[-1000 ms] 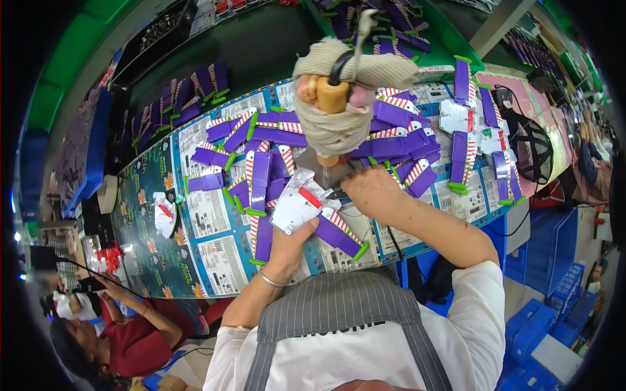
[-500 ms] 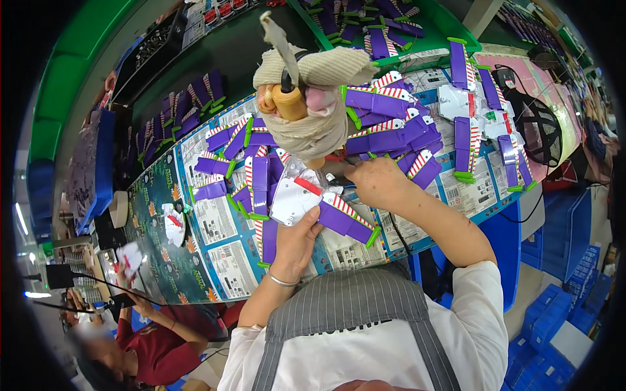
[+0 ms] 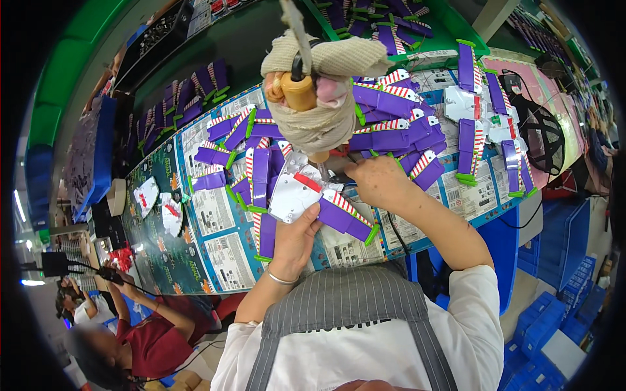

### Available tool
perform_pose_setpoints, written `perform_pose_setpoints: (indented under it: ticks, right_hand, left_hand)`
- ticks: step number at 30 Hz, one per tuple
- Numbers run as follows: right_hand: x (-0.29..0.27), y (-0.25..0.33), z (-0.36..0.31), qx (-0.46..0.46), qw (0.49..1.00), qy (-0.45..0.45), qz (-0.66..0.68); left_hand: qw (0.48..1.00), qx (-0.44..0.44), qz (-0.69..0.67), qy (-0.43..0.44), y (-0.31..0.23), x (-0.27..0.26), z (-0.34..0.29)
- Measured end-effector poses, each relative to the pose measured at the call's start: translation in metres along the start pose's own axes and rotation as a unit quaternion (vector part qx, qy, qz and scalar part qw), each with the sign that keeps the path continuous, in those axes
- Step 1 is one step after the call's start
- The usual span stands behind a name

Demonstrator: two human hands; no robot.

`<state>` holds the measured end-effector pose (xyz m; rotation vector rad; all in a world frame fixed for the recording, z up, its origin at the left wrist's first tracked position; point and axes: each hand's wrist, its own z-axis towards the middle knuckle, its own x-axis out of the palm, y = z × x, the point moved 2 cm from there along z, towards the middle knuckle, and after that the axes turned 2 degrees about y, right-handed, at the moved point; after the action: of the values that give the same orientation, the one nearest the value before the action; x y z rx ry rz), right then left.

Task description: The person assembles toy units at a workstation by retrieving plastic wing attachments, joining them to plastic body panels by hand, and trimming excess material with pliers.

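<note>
My left hand (image 3: 298, 240) grips the lower edge of a white plastic toy shell (image 3: 287, 197) with a red strip; thumb on top, the other fingers mostly hidden beneath. A purple toy wing (image 3: 342, 219) with a red-and-white striped edge and green tip extends from the shell's right side. My right hand (image 3: 381, 180) is closed just right of the shell, around something dark and thin that I cannot make out. Above the shell hangs a cloth-wrapped tool (image 3: 313, 127) with a yellowish body (image 3: 298, 94), its lower end by the shell's upper edge.
Purple wings (image 3: 385, 137) lie heaped behind the hanging tool and left of the shell. White shells with wings (image 3: 461, 103) lie to the right. Two loose white shells (image 3: 171, 215) rest at left. A green bin (image 3: 450, 39) stands behind; a co-worker in red (image 3: 156, 345) sits lower left.
The co-worker's hand has set a second white shell on the table at left and drawn back. The view has shifted slightly; my two hands stay at the held shell.
</note>
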<state>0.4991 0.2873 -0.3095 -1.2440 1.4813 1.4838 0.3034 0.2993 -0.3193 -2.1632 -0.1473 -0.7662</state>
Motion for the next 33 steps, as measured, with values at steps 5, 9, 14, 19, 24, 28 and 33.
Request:
perform_pose_setpoints:
  ticks: [5,9,14,19,24,28,33]
  right_hand:
    - [0.002,-0.001,-0.001,0.0,1.0,0.006,0.002]
    - [0.002,-0.001,0.001,0.003,1.0,0.018,0.003]
    - [0.0,0.0,0.0,0.006,1.0,0.017,0.005]
    - [0.002,-0.001,0.0,0.002,1.0,0.007,0.003]
    - [0.003,-0.001,0.0,-0.002,1.0,-0.002,0.008]
    - [0.002,0.0,-0.001,0.0,1.0,-0.007,0.006]
    - [0.003,0.0,0.0,0.009,1.0,0.006,-0.014]
  left_hand:
    - [1.0,0.004,0.006,-0.001,0.0,0.002,0.0]
    - [1.0,0.003,0.011,-0.004,-0.001,0.003,-0.001]
    - [1.0,0.007,0.002,0.001,-0.001,0.004,0.0]
    - [1.0,0.007,0.0,-0.006,-0.002,0.005,0.0]
    - [1.0,0.0,-0.01,-0.007,-0.005,0.008,-0.001]
    - [1.0,-0.001,-0.023,-0.01,-0.006,0.011,-0.004]
    - [0.999,0.001,-0.031,-0.01,-0.004,0.01,-0.005]
